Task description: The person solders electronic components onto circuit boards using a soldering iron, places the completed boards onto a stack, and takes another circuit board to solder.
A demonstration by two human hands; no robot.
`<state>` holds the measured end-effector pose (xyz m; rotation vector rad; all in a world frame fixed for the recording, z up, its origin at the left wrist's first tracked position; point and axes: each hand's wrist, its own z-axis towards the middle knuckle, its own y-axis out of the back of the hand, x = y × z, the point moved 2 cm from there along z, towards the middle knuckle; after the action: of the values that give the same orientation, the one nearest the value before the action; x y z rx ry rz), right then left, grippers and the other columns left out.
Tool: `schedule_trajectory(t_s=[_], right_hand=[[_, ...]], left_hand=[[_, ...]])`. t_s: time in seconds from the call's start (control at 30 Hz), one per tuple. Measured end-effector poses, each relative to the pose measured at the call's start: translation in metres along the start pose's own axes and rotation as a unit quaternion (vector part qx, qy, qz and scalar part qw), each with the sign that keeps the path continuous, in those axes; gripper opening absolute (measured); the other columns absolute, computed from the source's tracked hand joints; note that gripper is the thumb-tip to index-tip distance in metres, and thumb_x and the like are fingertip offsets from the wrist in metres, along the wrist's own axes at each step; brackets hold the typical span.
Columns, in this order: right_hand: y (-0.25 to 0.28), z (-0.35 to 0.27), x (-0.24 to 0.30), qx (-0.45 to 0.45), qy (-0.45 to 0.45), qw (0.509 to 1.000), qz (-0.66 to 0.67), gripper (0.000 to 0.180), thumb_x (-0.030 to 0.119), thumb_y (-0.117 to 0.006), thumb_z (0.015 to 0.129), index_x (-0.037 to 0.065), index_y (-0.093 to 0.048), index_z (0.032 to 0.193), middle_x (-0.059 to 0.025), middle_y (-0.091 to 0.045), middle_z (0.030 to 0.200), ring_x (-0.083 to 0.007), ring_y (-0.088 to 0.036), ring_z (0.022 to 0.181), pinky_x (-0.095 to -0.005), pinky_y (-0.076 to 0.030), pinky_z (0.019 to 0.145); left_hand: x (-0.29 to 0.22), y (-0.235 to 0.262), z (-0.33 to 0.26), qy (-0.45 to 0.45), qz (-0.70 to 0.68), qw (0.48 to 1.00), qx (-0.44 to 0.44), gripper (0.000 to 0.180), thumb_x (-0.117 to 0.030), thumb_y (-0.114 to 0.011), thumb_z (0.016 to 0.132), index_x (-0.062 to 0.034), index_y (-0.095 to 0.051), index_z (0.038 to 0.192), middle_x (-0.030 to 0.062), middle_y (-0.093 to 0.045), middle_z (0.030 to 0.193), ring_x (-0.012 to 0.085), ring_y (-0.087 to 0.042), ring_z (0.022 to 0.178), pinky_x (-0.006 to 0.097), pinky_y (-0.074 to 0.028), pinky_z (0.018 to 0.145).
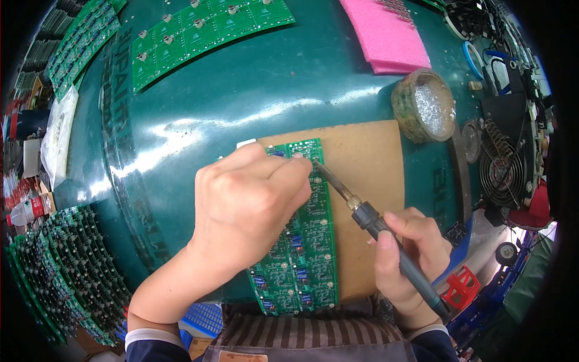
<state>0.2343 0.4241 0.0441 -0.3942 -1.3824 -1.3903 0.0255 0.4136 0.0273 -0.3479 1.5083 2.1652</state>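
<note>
A green circuit board panel (313, 241) with blue and silver components lies on a brown cardboard sheet (368, 163). My right hand (416, 253) grips a soldering iron (386, 232) by its dark handle. The iron's tip touches or hovers just over the board near its far right corner; I cannot tell which. My left hand (253, 193) is closed above the far part of the panel, fingertips close to the iron's tip. Whatever is between those fingers is hidden by the hand itself.
A round tin (424, 104) with silvery material stands beyond the cardboard. At the far side lie another green board (205, 36) and a pink foam sheet (389, 36). Stacked boards (66, 271) fill the near left. A coiled iron holder (500, 163) stands at the right.
</note>
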Motion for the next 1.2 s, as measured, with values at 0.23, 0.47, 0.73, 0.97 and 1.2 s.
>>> schedule_trajectory(t_s=[0.23, 0.47, 0.73, 0.97, 1.2], right_hand=[[-0.001, -0.001, 0.002, -0.007, -0.008, 1.0, -0.006, 0.021, 0.0, -0.071, 0.076, -0.006, -0.061, 0.094, -0.0143, -0.065, 0.07, -0.0222, -0.064, 0.058, -0.0294, -0.051, 0.052], [-0.005, 0.001, 0.004, -0.014, -0.009, 1.0, -0.005, 0.021, 0.001, -0.072, 0.076, -0.004, -0.062, 0.093, -0.0141, -0.065, 0.07, -0.0223, -0.064, 0.057, -0.0293, -0.052, 0.053], [0.0, 0.001, 0.005, -0.009, 0.03, 0.999, -0.022, 0.022, 0.0, -0.072, 0.075, -0.005, -0.062, 0.094, -0.0132, -0.065, 0.069, -0.0211, -0.064, 0.056, -0.0281, -0.05, 0.05], [0.05, -0.016, -0.02, -0.256, 0.045, 0.959, -0.111, 0.015, 0.004, -0.055, 0.091, -0.002, -0.059, 0.103, -0.0168, -0.061, 0.093, -0.019, -0.058, 0.073, -0.0278, -0.048, 0.063], [0.048, -0.023, -0.026, -0.195, -0.019, 0.975, -0.103, 0.018, -0.001, -0.055, 0.09, -0.003, -0.059, 0.107, -0.0121, -0.059, 0.092, -0.0151, -0.056, 0.075, -0.0255, -0.046, 0.066]], left_hand=[[-0.001, 0.0, 0.001, -0.006, -0.001, 1.0, 0.008, 0.016, -0.005, -0.072, 0.066, -0.0093, -0.057, 0.069, 0.002, -0.054, 0.059, 0.0211, -0.054, 0.057, 0.034, -0.046, 0.046], [-0.001, 0.003, 0.002, -0.004, -0.019, 0.999, 0.029, 0.021, 0.0, -0.076, 0.064, -0.0039, -0.071, 0.084, 0.0075, -0.065, 0.067, 0.0219, -0.057, 0.054, 0.032, -0.046, 0.052], [-0.014, 0.006, 0.0, 0.034, 0.026, 0.996, 0.072, 0.017, -0.002, -0.075, 0.071, -0.0044, -0.07, 0.087, 0.0076, -0.065, 0.07, 0.0263, -0.061, 0.06, 0.036, -0.049, 0.056], [-0.02, 0.01, 0.001, -0.005, 0.036, 0.993, 0.115, 0.025, 0.002, -0.06, 0.069, -0.0028, -0.055, 0.093, 0.0114, -0.058, 0.083, 0.0247, -0.06, 0.075, 0.037, -0.049, 0.063], [-0.036, 0.019, -0.025, 0.092, -0.025, 0.986, 0.136, 0.023, 0.004, -0.06, 0.073, -0.0018, -0.054, 0.095, 0.0101, -0.054, 0.066, 0.0255, -0.056, 0.058, 0.038, -0.045, 0.049]])
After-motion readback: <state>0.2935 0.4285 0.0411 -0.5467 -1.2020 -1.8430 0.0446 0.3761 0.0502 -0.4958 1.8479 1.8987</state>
